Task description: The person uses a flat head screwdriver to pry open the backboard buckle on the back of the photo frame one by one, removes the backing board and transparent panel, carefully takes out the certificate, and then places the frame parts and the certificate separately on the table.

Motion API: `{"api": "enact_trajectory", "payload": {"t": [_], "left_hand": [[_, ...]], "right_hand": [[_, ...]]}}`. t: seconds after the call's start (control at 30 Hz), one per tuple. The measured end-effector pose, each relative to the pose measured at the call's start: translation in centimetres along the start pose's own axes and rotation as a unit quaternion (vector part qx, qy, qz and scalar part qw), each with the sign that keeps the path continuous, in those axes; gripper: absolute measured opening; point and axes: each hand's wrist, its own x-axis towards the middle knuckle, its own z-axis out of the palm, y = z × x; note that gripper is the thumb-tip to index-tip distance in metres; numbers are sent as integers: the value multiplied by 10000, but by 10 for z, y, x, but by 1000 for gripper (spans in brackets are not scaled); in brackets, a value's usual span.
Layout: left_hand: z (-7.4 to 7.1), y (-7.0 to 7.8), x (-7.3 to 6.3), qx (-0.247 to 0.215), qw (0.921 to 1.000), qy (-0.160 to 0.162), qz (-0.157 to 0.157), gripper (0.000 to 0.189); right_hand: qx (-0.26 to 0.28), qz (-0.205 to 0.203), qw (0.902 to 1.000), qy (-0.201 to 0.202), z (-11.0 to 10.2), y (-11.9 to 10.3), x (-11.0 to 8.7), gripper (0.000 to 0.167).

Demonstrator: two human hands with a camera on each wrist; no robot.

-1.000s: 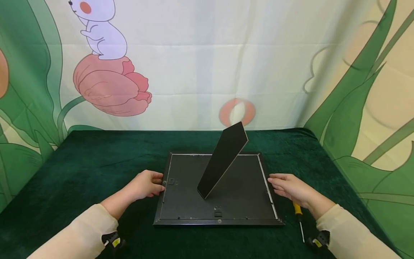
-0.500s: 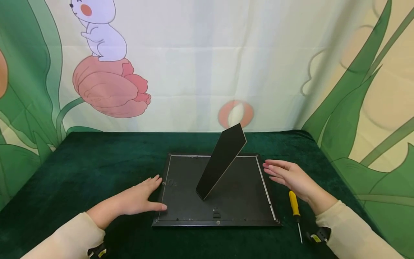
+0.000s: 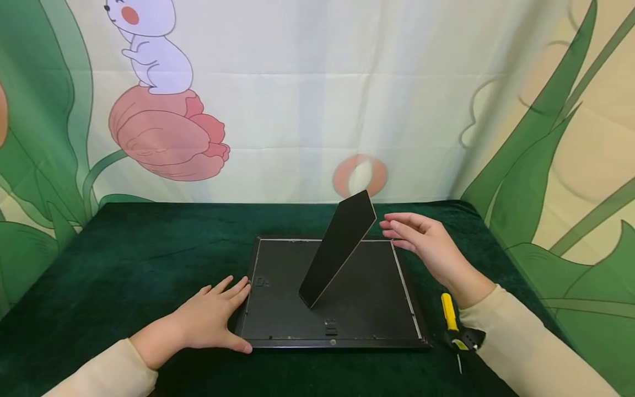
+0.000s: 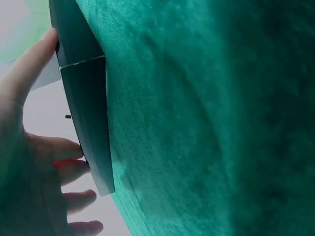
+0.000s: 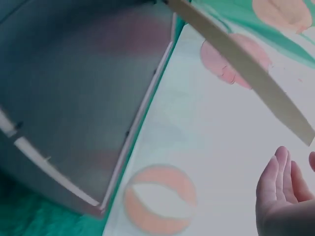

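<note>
A black picture frame (image 3: pixel 367 309) lies face down on the dark green cloth, its backing board showing. From the backing, a black easel stand (image 3: pixel 337 251) tilts up and to the right. My left hand (image 3: pixel 208 317) is spread at the frame's left side, thumb at the near left corner and fingertips at the left edge. In the left wrist view the thumb and fingers lie along the frame's side (image 4: pixel 83 123). My right hand (image 3: pixel 426 242) is raised over the far right corner, holding nothing, its fingertips close to the right of the stand's upper end.
A yellow-handled screwdriver (image 3: pixel 448 311) lies right of the frame, partly hidden by the right wrist's camera. The green cloth (image 3: pixel 163 248) covers the table. Behind it hangs a curtain (image 3: pixel 278 110) printed with flowers, leaves and a white animal.
My right hand has moved from the frame's right edge up and left toward the stand. My left hand has spread its fingers and slid nearer the front left corner.
</note>
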Motion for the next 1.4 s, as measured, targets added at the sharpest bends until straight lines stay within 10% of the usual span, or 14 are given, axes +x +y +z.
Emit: {"api": "enact_trajectory", "payload": {"t": [1.4], "left_hand": [[-6, 13, 3, 496, 9987, 11, -114, 111]], "right_hand": [[-670, -345, 9953, 602, 21, -17, 11, 33]]}}
